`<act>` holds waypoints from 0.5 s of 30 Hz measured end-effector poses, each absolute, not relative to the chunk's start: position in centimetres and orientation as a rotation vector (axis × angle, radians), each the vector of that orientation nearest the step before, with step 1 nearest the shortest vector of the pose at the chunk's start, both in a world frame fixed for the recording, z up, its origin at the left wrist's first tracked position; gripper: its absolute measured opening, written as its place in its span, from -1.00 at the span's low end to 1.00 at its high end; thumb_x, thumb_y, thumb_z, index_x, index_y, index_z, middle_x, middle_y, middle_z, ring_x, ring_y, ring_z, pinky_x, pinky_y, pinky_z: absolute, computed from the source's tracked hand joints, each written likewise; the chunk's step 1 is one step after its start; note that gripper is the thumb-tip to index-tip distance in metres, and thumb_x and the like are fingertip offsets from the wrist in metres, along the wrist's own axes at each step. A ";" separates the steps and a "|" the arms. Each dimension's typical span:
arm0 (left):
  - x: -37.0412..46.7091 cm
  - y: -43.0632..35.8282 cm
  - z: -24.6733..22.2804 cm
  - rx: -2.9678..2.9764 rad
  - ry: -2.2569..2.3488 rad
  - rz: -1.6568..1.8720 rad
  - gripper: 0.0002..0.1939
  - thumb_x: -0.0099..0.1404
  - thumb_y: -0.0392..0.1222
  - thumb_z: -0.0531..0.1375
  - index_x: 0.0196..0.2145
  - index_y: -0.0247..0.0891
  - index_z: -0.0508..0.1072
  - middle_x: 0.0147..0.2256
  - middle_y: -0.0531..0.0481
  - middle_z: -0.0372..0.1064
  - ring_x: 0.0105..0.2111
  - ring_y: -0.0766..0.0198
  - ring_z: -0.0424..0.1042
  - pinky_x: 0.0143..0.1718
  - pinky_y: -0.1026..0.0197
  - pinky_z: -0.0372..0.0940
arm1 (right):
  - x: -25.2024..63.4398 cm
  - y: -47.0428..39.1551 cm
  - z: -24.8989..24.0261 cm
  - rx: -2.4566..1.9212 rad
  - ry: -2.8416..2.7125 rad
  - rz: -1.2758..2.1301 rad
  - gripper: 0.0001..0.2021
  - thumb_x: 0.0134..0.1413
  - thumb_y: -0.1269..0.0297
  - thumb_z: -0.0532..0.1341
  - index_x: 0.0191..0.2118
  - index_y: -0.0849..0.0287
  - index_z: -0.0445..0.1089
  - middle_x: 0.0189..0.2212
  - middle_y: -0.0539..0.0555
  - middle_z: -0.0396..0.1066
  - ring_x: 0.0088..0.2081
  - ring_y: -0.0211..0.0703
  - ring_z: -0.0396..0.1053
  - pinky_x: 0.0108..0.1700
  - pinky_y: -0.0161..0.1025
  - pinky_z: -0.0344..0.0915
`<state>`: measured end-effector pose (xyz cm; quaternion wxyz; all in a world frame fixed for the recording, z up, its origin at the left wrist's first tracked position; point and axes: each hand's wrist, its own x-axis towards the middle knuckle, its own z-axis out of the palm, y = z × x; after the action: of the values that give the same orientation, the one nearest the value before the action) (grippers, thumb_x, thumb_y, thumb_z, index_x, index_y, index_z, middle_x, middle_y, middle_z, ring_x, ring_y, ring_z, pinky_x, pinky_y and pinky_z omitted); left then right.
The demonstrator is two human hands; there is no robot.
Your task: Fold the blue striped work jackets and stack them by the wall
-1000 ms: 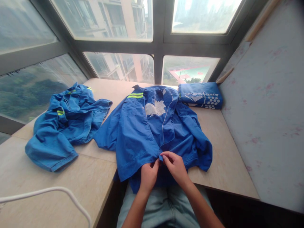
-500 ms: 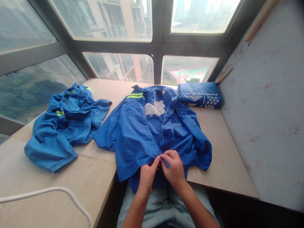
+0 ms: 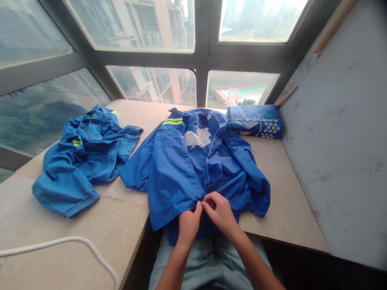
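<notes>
A blue work jacket (image 3: pixel 171 173) with yellow-green stripes lies spread on the ledge, its front partly open over a whitish patch inside. Its lower hem hangs over the near edge. At the bottom of the front opening, my left hand (image 3: pixel 189 221) pinches the hem, thumb on top and the other fingers hidden under the cloth. My right hand (image 3: pixel 220 212) is closed in a pinch at the same spot, its fingertips meeting my left thumb at the jacket's edge. Any button between the fingertips is too small to make out.
A second blue jacket (image 3: pixel 81 161) lies crumpled on the left of the ledge (image 3: pixel 121 225). A folded blue bundle with white print (image 3: pixel 255 121) sits at the back right by the wall. A white cable (image 3: pixel 75 240) curves across the lower left. Windows stand behind.
My right fingertips have shifted slightly left and down along the jacket's hem. My left hand keeps its hold, with its thumb slightly lower. The jackets and bundle lie as before.
</notes>
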<state>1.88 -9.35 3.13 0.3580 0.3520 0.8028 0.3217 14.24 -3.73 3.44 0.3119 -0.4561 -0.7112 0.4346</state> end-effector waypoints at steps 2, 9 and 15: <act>1.8 -9.4 3.3 0.959 2.080 0.830 -0.50 0.27 0.09 0.09 -0.68 -0.25 0.48 -0.66 -0.12 0.42 -0.54 0.12 0.45 -0.43 0.20 0.19 | 14.3 -3.3 3.6 -1.187 -1.932 1.165 -0.94 0.10 0.39 0.22 -0.38 0.13 0.41 -0.46 -0.03 0.38 -0.46 -0.26 0.32 -0.39 -0.33 0.25; 1.7 -9.1 3.2 0.771 1.991 0.996 -0.59 0.18 0.08 0.21 -0.67 -0.24 0.50 -0.60 -0.13 0.48 -0.47 0.06 0.49 -0.36 0.17 0.28 | 14.3 -2.9 4.1 -1.072 -2.203 0.787 -0.88 0.12 0.44 0.16 -0.39 0.11 0.38 -0.41 -0.01 0.37 -0.43 -0.28 0.32 -0.36 -0.36 0.21; 2.2 -9.0 2.1 0.350 1.637 1.247 -0.60 0.07 0.09 0.34 -0.46 -0.40 0.59 -0.49 -0.16 0.55 -0.39 0.06 0.54 -0.24 0.10 0.41 | 13.9 -3.7 3.0 -1.041 -2.169 0.578 -0.80 0.19 0.43 0.10 -0.44 0.13 0.36 -0.43 0.03 0.37 -0.39 -0.26 0.33 -0.34 -0.37 0.19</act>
<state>2.18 -9.00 2.15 0.5030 0.1449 0.6777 0.5164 13.89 -3.71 3.02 0.3273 -0.3975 -0.8284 0.2207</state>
